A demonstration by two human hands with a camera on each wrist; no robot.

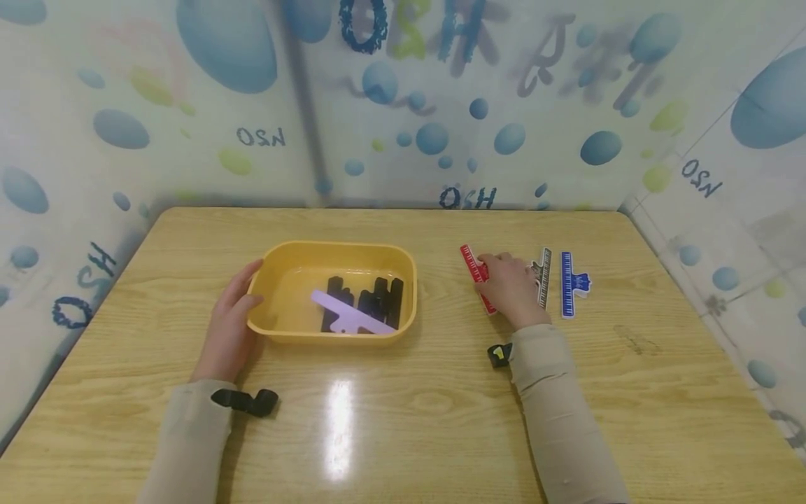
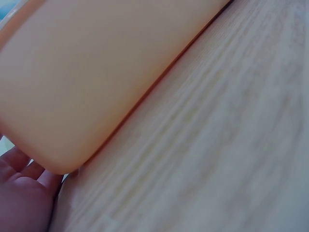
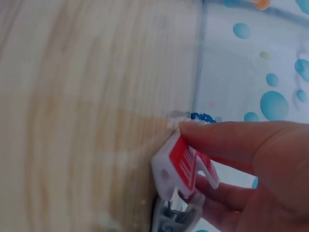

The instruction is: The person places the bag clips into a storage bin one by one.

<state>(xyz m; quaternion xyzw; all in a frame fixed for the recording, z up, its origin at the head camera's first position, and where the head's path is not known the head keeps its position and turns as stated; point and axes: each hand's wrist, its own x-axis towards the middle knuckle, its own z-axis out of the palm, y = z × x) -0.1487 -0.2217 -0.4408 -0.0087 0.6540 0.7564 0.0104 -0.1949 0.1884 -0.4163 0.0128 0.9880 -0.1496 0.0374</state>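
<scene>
A yellow plastic basin (image 1: 334,339) stands on the table left of centre. My left hand (image 1: 229,325) holds its left end, the thumb at the rim; in the left wrist view the fingers lie against the basin's corner. Inside are a light purple clip (image 1: 352,311) and several black pieces (image 1: 395,301) whose kind I cannot tell. To the right, my right hand (image 1: 513,290) pinches a red clip with white piano-key marks (image 1: 474,264) between thumb and fingers, at the table top. Just right of that hand lies a black-and-white keyboard-patterned clip (image 1: 546,273), partly covered by it.
A blue keyboard-patterned clip (image 1: 567,283) lies right of the black-and-white one. The wooden table (image 1: 403,413) ends at the back against a wall covering (image 1: 390,140) with blue bubbles. A second wall stands at the right. Both wrists wear black straps with cameras.
</scene>
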